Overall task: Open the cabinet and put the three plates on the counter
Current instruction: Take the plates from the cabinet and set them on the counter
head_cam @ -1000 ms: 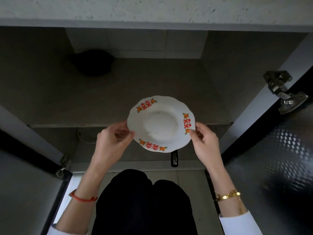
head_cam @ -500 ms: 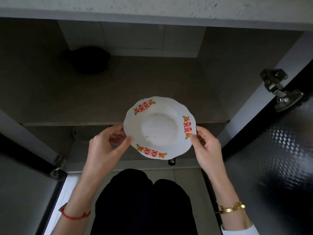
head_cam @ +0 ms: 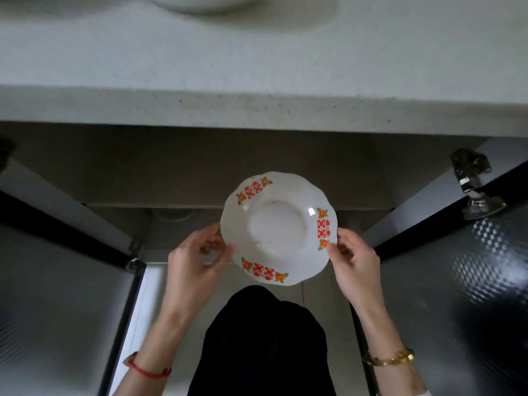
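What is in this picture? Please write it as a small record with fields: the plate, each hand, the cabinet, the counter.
plate: white plate with red and orange marks on its rim, held in the air in front of the open cabinet, below the counter edge
left hand: left hand pinches the plate's left rim
right hand: right hand pinches the plate's right rim
cabinet: both doors open; right door, hinge
counter: pale speckled counter; a white object at its far edge, blurred

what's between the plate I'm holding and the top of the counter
In the head view, only the counter's speckled front edge and the shadowed cabinet opening below it lie between the plate and the countertop; nothing blocks that stretch.
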Tool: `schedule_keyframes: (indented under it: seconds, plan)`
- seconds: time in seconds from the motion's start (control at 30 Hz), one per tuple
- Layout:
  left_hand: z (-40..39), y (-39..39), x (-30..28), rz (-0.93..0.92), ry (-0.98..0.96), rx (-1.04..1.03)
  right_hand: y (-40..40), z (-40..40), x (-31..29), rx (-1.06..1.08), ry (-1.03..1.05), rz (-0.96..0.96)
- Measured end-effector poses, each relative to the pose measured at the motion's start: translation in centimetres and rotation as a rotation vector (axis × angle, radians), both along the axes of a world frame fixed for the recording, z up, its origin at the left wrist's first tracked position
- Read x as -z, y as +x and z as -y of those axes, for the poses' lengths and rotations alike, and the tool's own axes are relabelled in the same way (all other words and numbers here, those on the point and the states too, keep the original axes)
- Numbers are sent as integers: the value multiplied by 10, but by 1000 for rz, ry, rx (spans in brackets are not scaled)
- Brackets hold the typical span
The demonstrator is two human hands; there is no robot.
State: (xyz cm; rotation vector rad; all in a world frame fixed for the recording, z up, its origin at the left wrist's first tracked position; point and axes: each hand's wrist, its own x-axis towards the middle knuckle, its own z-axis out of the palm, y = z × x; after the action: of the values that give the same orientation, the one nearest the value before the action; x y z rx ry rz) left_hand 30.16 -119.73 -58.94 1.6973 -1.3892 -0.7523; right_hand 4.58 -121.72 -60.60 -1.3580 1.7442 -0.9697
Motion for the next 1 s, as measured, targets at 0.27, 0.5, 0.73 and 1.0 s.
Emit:
schedule_keyframes:
  seconds: [0.27,0.5,0.73,1.0]
  plan:
    - [-50,-7,-89,100,132,14,-2,-51,-85,79,206,-31]
    - [-114,-21,-193,39,228,-27,-16,-108,-179,19,373,-64]
    - [-150,-31,-298,1,238,-43,-28,-143,-289,9,315,-59]
    - [-144,-44,-384,17,199,-10,-42,-142,-380,-11,252,-7]
